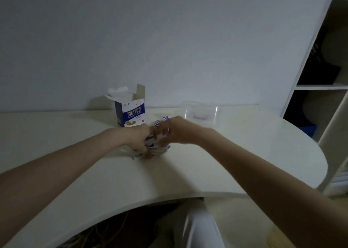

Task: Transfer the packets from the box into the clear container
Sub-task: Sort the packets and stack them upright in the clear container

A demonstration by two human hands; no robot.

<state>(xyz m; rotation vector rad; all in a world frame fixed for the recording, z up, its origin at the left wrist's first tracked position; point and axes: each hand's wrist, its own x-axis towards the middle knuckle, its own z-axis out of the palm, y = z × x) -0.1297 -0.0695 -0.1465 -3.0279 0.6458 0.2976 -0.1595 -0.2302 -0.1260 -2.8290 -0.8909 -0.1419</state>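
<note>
A blue and white box [131, 114] stands upright on the white table [244, 153] near the wall, its top flaps open. A heap of white and blue packets [156, 146] lies on the table in front of it. My left hand [138, 140] grips the left side of the heap, fingers curled down over it. My right hand [174, 130] comes in from the right with fingers curled around packets at the top of the heap; it is blurred. The clear container [200, 113] stands behind my right hand, near the wall.
A white shelving unit [320, 85] rises at the right with dark items in its compartments. The table's curved front edge [131, 208] runs below my forearms, with cables on the floor under it.
</note>
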